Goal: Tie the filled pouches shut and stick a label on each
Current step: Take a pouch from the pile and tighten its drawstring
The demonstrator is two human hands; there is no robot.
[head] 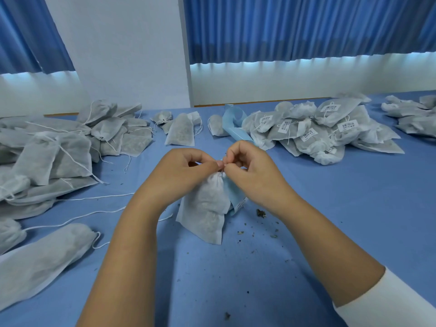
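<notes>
Mostly unreadable: white barcode labels (pixel 348 125) on the right heap (pixel 318 140), at least five showing, print too small to read. Left heap (pixel 59 152) is plain pouches with loose strings; neither heap can be counted. One pouch (pixel 205 208) stands mid-table under the hands, with a blue label strip (pixel 236 199) touching its right side. Left hand (pixel 184 171) and right hand (pixel 252 171) both pinch its gathered neck. Blue table cloth (pixel 330 220) with dark crumbs (pixel 260 213); white wall (pixel 118 55), blue curtains (pixel 306 27).
</notes>
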